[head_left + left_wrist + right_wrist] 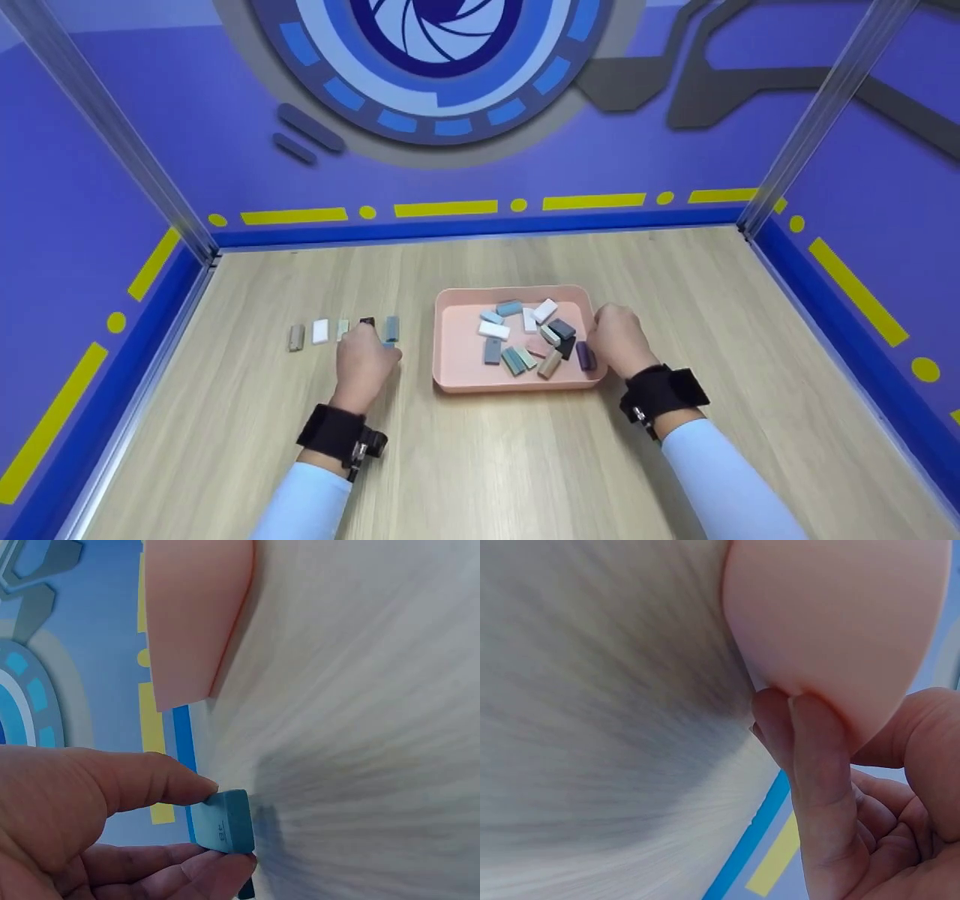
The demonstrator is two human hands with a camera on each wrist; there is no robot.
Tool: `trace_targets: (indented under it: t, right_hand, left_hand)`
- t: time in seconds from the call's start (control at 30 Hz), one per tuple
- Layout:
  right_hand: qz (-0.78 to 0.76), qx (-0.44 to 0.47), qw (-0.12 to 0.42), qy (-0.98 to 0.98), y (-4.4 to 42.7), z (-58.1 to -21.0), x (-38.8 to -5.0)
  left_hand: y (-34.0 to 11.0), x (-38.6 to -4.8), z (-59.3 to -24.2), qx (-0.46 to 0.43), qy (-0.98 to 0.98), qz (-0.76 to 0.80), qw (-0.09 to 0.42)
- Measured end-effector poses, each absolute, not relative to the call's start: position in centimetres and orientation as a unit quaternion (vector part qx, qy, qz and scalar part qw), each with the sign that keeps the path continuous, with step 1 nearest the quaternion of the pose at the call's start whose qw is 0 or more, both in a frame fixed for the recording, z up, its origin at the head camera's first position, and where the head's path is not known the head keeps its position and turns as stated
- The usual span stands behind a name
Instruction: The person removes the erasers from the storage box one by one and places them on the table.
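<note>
My left hand (361, 360) pinches a small blue-green eraser (231, 821) between thumb and fingers; a dark printed mark shows on its face. Just beyond that hand, erasers stand in a side-by-side row on the table: taupe (296, 337), white (320, 331), pale green (343, 328), black (367, 321) and blue-grey (392, 328). My right hand (621, 341) grips the right wall of a pink tray (832, 622), fingers against the outside and thumb over the rim. Inside lie several mixed erasers, among them a white one (494, 330) and a dark purple one (585, 356).
The pale wooden table (480, 465) is enclosed by a blue-purple back wall (480, 180) and side walls with yellow dashes. Black straps with small cameras sit on both wrists. The tray stands between the hands, right of the eraser row.
</note>
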State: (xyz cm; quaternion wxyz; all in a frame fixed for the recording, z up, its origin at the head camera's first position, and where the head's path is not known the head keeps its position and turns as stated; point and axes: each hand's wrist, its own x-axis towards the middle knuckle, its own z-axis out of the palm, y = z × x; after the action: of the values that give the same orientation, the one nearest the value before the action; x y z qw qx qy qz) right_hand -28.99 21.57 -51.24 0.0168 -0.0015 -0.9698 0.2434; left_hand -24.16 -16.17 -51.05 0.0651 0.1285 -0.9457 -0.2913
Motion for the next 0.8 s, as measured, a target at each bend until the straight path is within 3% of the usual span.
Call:
trace_targets:
  t: [0.63,0.8]
  right_hand:
    - [0.239,0.001,0.021,-0.971,21.6,-51.3,-29.1]
    - [0.236,-0.005,0.018,-0.972,21.6,-51.3,-29.2]
  left_hand:
    - [-15.6,-23.9,-50.4,0.128,-0.962,-0.239,0.024]
    - [-13.9,-24.0,-48.9,0.116,-0.977,-0.164,0.073]
